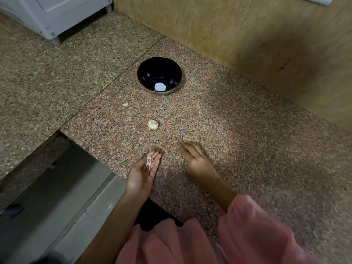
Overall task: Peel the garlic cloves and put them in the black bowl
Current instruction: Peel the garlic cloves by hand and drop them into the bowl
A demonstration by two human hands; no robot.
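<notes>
Pink sleeves [257, 225] fill the bottom of the view, both forearms reaching over the near edge of the desk [228, 121].

Going L to R: a loose clove [125, 104] lies alone toward the desk's left edge, skin prob. on. Left grip [142, 174] sits palm up at the near edge, fingers relaxed and open, cradling a garlic piece [149, 161], papery w/ a pinkish tint; can't tell if there's a clove inside or just skin. Mid-desk, a garlic cluster [153, 124], white, unpeeled. Beyond it, toward the far edge, the black bowl [148, 73] stands upright; a white patch [160, 86] at its bottom could be glare or a peeled clove, can't tell.

Right grip [196, 161] hovers palm down near the near edge, fingers stretched out, holding nothing, a bit blurred.

Handling, as I judge it: cloves are light, firm, small; skin is dry, thin, tears easily. Best pinch at the pointed tip or root end & strip lengthwise. Peeled cloves get slick, so hold w/ fingertips on the sides. Bowl is deep, glossy; dropping in from above should do.
</notes>
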